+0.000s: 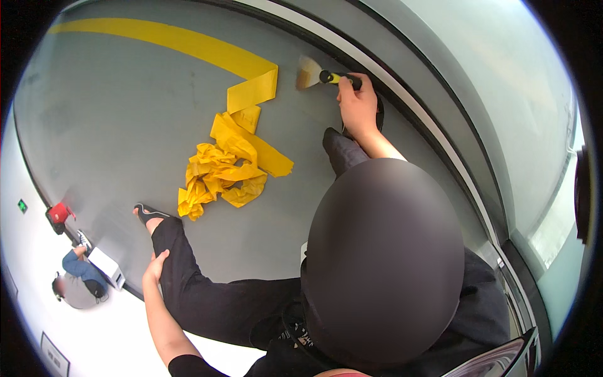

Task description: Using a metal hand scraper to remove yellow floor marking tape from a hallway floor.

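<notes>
My right hand (359,106) grips the black and yellow handle of a flat brush (309,74). Its pale bristles, brown towards one side, are over the grey floor near the dark edge strip. My left hand (158,268) rests against the dark trouser leg at my bent knee, holding no object. Between my feet and farther ahead lies a crumpled heap of yellow tape (226,172). From that heap a folded length leads up to a flat yellow strip (179,42) running along the floor to the upper left. A blurred dark oval hides part of my body.
A black and white edging (381,61) curves along the right beside a grey ledge. At the left wall another person (80,285) sits on a white box (106,266), near a red object (59,213). My sandalled foot (150,214) is on the floor.
</notes>
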`<state>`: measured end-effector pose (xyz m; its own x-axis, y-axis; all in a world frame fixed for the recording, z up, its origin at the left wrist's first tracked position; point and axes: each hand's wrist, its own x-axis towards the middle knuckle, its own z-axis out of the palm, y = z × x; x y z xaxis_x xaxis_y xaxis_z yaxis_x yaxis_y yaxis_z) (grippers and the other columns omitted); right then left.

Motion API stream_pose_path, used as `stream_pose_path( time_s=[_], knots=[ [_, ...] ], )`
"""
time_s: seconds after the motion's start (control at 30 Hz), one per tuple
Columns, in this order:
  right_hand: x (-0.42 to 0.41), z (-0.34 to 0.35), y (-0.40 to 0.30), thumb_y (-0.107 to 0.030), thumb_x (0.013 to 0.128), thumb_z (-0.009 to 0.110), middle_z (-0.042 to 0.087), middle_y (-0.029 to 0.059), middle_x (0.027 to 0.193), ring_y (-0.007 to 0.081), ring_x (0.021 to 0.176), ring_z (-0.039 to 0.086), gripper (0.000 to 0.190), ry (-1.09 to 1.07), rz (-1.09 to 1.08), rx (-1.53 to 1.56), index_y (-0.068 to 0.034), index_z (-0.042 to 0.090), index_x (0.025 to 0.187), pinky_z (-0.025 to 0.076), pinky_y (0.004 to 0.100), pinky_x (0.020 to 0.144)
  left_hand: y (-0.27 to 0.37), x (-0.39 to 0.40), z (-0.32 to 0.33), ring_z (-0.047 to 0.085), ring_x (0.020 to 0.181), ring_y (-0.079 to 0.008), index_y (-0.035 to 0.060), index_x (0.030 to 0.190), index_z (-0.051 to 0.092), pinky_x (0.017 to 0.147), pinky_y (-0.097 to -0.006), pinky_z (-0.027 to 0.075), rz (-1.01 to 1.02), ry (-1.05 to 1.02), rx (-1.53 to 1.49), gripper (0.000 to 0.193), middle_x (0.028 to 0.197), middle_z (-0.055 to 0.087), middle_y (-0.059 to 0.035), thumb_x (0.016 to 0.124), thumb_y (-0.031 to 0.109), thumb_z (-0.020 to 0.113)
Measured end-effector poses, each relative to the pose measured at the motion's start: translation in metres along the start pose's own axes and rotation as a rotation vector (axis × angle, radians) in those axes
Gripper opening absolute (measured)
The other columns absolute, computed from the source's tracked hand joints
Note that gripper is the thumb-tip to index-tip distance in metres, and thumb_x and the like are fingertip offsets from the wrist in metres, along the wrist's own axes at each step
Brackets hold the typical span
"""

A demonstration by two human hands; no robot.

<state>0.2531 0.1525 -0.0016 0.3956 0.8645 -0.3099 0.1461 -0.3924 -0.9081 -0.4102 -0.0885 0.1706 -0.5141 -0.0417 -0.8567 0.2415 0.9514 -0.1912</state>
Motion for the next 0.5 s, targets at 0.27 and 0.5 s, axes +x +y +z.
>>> stream_pose_path(
  time_s=[0.27, 0.5],
  knots=[
    [0.001, 0.007, -0.015, -0.027, 0.097, 0.06, 0.056, 0.001, 0.062, 0.0085, 0.056, 0.052, 0.038, -0.27, 0.2, 0.007, 0.004, 0.055, 0.118, 0.041, 0.0256, 0.051, 0.024, -0.033, 0.017, 0.049, 0.131, -0.0319, 0.0046, 0.154, 0.027, 0.111, -0.0419, 0.037, 0.003, 0.037, 0.051, 0.091, 0.147, 0.047, -0.0185, 0.085, 0.048, 0.067],
    [-0.005, 0.013, -0.019, -0.026, 0.097, 0.059, 0.056, 0.0015, 0.064, 0.0086, 0.058, 0.052, 0.028, -0.338, 0.172, 0.116, 0.001, 0.058, 0.102, 0.04, 0.0256, 0.053, 0.009, -0.015, 0.007, 0.054, 0.125, -0.033, 0.0067, 0.155, 0.022, 0.103, -0.045, 0.045, 0.016, 0.014, 0.03, 0.097, 0.143, 0.05, -0.0201, 0.083, 0.048, 0.072]
  ],
)
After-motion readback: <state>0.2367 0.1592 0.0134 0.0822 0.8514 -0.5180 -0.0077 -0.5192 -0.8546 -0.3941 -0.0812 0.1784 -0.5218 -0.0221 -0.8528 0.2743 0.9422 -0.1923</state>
